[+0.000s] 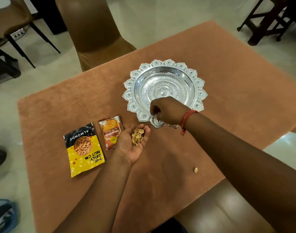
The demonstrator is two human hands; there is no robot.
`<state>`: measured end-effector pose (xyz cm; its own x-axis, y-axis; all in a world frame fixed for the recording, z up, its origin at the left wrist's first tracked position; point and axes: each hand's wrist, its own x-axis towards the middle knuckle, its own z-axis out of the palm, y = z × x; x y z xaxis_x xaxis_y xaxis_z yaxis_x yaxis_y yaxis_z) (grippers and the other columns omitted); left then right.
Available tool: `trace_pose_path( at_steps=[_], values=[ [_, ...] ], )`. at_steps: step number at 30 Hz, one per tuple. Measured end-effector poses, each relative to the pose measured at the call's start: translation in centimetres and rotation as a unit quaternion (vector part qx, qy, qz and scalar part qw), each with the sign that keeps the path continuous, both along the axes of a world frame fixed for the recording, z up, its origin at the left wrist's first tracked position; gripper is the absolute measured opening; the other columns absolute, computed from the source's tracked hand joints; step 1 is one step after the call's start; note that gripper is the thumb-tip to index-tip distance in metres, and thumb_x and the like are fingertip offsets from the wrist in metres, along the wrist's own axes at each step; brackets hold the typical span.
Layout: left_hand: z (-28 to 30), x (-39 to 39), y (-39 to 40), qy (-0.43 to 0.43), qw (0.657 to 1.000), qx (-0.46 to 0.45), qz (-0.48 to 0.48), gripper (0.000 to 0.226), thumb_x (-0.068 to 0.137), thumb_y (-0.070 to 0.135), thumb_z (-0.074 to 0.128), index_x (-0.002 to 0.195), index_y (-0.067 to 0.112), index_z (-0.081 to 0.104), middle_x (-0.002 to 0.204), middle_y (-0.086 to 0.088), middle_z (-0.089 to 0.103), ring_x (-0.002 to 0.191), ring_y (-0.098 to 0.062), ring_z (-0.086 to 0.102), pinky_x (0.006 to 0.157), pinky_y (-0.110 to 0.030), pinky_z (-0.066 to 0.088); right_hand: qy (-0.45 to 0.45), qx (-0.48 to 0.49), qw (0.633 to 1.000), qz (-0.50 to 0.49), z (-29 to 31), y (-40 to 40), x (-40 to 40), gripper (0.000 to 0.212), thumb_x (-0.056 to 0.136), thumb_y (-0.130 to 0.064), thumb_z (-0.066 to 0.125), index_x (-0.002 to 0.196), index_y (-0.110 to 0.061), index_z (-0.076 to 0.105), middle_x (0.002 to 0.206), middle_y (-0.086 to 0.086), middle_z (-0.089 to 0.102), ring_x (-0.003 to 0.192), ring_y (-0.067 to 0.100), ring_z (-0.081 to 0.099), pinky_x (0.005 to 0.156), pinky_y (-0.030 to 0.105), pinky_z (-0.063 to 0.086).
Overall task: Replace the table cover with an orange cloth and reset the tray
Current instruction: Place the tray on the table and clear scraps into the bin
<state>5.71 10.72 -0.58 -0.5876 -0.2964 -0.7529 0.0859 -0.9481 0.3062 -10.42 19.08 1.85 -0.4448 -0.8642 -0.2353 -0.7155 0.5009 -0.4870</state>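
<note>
- Silver tray (pixel 165 76) w/ scalloped rim sits on the orange cloth (pixel 228 81), roughly mid-table, a bit toward the far-right edge; its bowl looks bare.
- Your right hand (pixel 167 111) hangs over the tray's near rim, knuckles up, fingers curled down & bunched at the rim. Can't tell if they pinch anything there. Red thread (pixel 186 118) round that wrist.
- Your left hand (pixel 133 143) is palm up just near-left of the tray, fingers loosely cupped together, carrying a small heap of pistachio shells (pixel 137 137).
- One stray shell (pixel 195 170) lies on the cloth toward the near-right edge, well apart from the tray.
- Red snack packet (pixel 111 132) lies flat just left of your left hand; the yellow-black almonds pouch (pixel 83 150) is beside it, nearer the left edge.
- Brown chair (pixel 93 31) stands at the far-left edge; another seat (pixel 219 207) at the near-right corner.
</note>
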Motion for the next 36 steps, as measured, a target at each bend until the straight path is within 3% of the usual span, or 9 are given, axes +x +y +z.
trace_pose_path(
  at_steps=[5, 9, 11, 13, 16, 19, 23, 26, 36],
  values=[
    [-0.6, 0.3, 0.1, 0.004, 1.000, -0.004, 0.002, 0.036, 0.103, 0.018, 0.042, 0.082, -0.005, 0.059, 0.068, -0.015, 0.067, 0.060, -0.024, 0.070, 0.060, -0.033, 0.062, -0.033, -0.095, 0.994, -0.046, 1.9, -0.2, 2.6, 0.017, 0.083, 0.002, 0.065, 0.091, -0.010, 0.072, 0.073, -0.012, 0.058, 0.065, -0.001, 0.051, 0.056, 0.004, 0.035],
    [-1.6, 0.6, 0.1, -0.016, 0.998, -0.036, -0.044, 0.027, 0.093, 0.018, 0.053, 0.073, 0.009, 0.067, 0.062, -0.002, 0.064, 0.055, -0.010, 0.064, 0.054, -0.020, 0.053, -0.044, -0.109, 0.992, 0.039, 2.4, 0.2, 8.8, 0.018, 0.080, 0.000, 0.063, 0.091, -0.011, 0.071, 0.087, 0.005, 0.068, 0.080, 0.018, 0.061, 0.067, 0.031, 0.046],
    [-2.4, 1.2, 0.0, -0.022, 0.997, -0.035, -0.061, 0.012, 0.069, 0.022, 0.070, 0.077, 0.014, 0.066, 0.068, 0.001, 0.058, 0.064, -0.007, 0.055, 0.066, -0.019, 0.043, -0.001, -0.094, 0.994, 0.055, 1.1, 0.4, 10.8, 0.022, 0.078, 0.001, 0.059, 0.092, -0.012, 0.069, 0.091, 0.007, 0.067, 0.085, 0.023, 0.062, 0.068, 0.034, 0.046],
    [-3.3, 1.9, 0.1, -0.032, 0.996, -0.033, -0.078, 0.027, 0.060, 0.022, 0.072, 0.086, 0.016, 0.063, 0.076, 0.000, 0.056, 0.073, -0.009, 0.051, 0.072, -0.021, 0.038, 0.056, -0.098, 0.992, 0.053, -0.1, 0.8, 11.8, 0.024, 0.078, -0.003, 0.058, 0.095, -0.017, 0.068, 0.096, 0.003, 0.067, 0.089, 0.023, 0.062, 0.071, 0.035, 0.049],
    [-3.4, 2.4, 0.6, -0.037, 0.994, -0.031, -0.095, 0.007, 0.073, 0.017, 0.060, 0.080, 0.013, 0.061, 0.070, -0.001, 0.059, 0.063, -0.009, 0.056, 0.061, -0.017, 0.044, 0.057, -0.140, 0.987, 0.045, 0.2, 2.5, 12.6, 0.027, 0.079, -0.007, 0.058, 0.102, -0.019, 0.068, 0.100, 0.001, 0.068, 0.092, 0.021, 0.062, 0.075, 0.034, 0.049],
    [-2.9, 2.6, 0.4, -0.033, 0.999, 0.009, -0.034, 0.027, 0.098, 0.017, 0.050, 0.078, 0.001, 0.060, 0.071, -0.009, 0.064, 0.060, -0.021, 0.068, 0.052, -0.028, 0.058, -0.018, -0.197, 0.978, -0.063, -0.3, 6.7, 10.9, 0.024, 0.085, -0.008, 0.059, 0.104, -0.017, 0.071, 0.098, -0.004, 0.068, 0.092, 0.015, 0.060, 0.079, 0.022, 0.044],
    [-2.8, 3.7, -0.9, -0.031, 0.999, 0.001, 0.009, 0.026, 0.099, 0.014, 0.048, 0.082, -0.001, 0.058, 0.073, -0.011, 0.063, 0.063, -0.023, 0.068, 0.053, -0.030, 0.059, 0.024, -0.020, 0.976, -0.216, -7.0, 15.3, 7.6, 0.019, 0.091, -0.014, 0.062, 0.109, -0.013, 0.067, 0.106, 0.005, 0.061, 0.098, 0.027, 0.060, 0.084, 0.034, 0.046],
    [-3.3, 5.0, -1.6, -0.038, 0.999, 0.001, 0.024, 0.028, 0.100, 0.015, 0.048, 0.081, -0.003, 0.058, 0.070, -0.011, 0.064, 0.062, -0.023, 0.069, 0.053, -0.030, 0.059, -0.022, 0.113, 0.962, -0.249, -11.0, 19.8, 9.4, 0.037, 0.090, -0.017, 0.065, 0.126, -0.012, 0.059, 0.112, 0.011, 0.054, 0.097, 0.034, 0.060, 0.081, 0.035, 0.045],
    [-6.6, 8.6, -1.5, -0.103, 0.994, -0.018, 0.020, 0.018, 0.099, 0.014, 0.052, 0.088, 0.001, 0.059, 0.069, -0.009, 0.064, 0.059, -0.022, 0.068, 0.055, -0.031, 0.060, 0.029, 0.096, 0.976, -0.192, -14.6, 18.8, 13.7, 0.035, 0.083, 0.001, 0.062, 0.117, -0.005, 0.062, 0.100, 0.013, 0.059, 0.084, 0.032, 0.059, 0.069, 0.033, 0.044]
  ],
)
